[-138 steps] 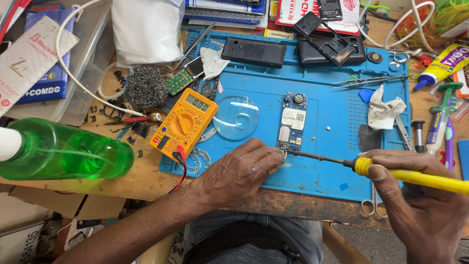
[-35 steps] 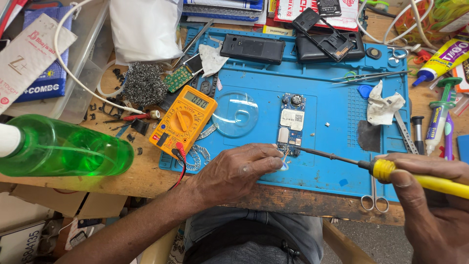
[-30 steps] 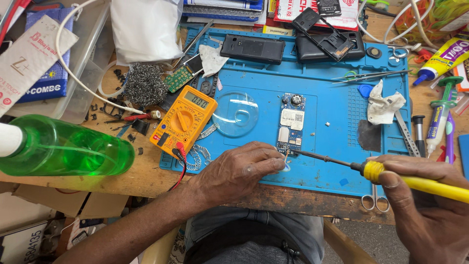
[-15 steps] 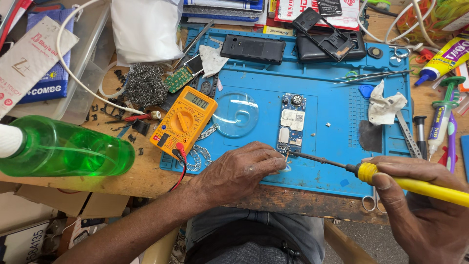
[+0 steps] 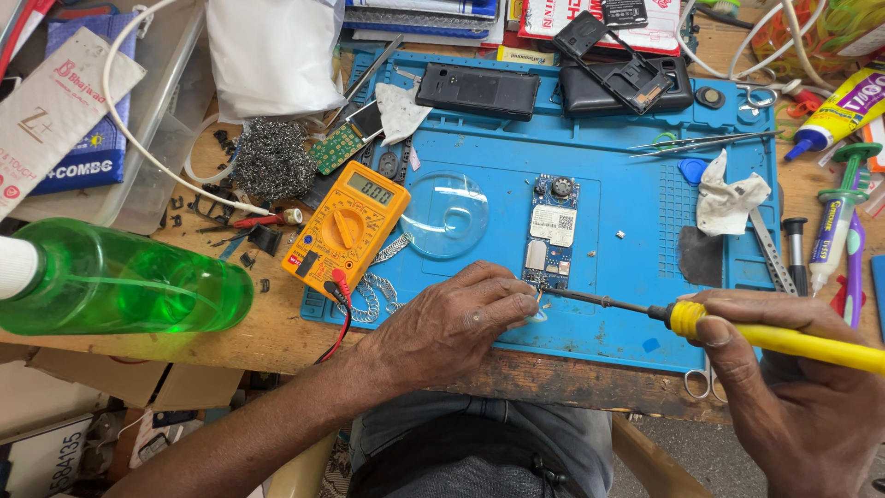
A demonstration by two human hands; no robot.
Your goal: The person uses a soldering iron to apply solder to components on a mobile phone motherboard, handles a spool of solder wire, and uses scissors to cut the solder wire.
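Note:
A small blue circuit board (image 5: 551, 231) lies upright on the blue work mat (image 5: 636, 212). My left hand (image 5: 452, 323) rests on the mat at the board's lower end, fingertips pinching something small and thin there; what it is cannot be made out. My right hand (image 5: 793, 387) grips a yellow-handled soldering iron (image 5: 737, 330), whose dark tip reaches left to the board's bottom edge beside my left fingertips.
A yellow multimeter (image 5: 346, 226) with red and black leads sits left on the mat, next to a round clear lens (image 5: 444, 214). A green plastic bottle (image 5: 120, 277) lies at the table's left edge. Steel wool (image 5: 269, 159), tweezers (image 5: 701, 143), glue tubes (image 5: 834, 212) and black phone housings (image 5: 553, 88) surround the mat.
The soldering iron and my right hand shifted slightly left and right along the mat, the tip staying at the board's lower edge. My left hand has stayed in place.

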